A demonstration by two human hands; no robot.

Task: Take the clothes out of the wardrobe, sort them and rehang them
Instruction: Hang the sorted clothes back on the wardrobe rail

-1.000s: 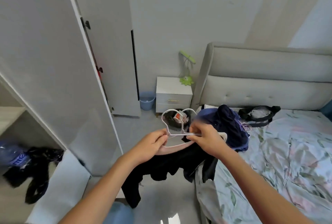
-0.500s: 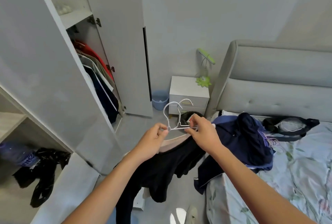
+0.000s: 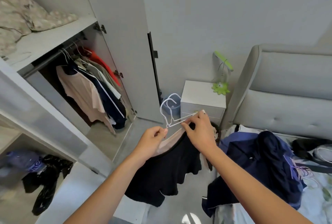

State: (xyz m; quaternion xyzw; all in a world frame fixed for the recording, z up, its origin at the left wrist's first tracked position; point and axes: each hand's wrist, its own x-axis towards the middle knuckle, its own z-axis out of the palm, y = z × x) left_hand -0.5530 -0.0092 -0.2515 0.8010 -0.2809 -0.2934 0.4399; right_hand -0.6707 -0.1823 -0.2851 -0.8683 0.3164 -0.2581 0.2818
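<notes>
Floral-sheeted bed, dark blue clothes heap on it, wardrobe shelf bearing bedding

— The hangers?
— Thin wire, glossy white coating. Below them, the black garment is soft matt cloth.
— And left of the hangers?
— The wardrobe: smooth matt grey panels, with dull dark metal hinges.

Bare forearms, no sleeves
</notes>
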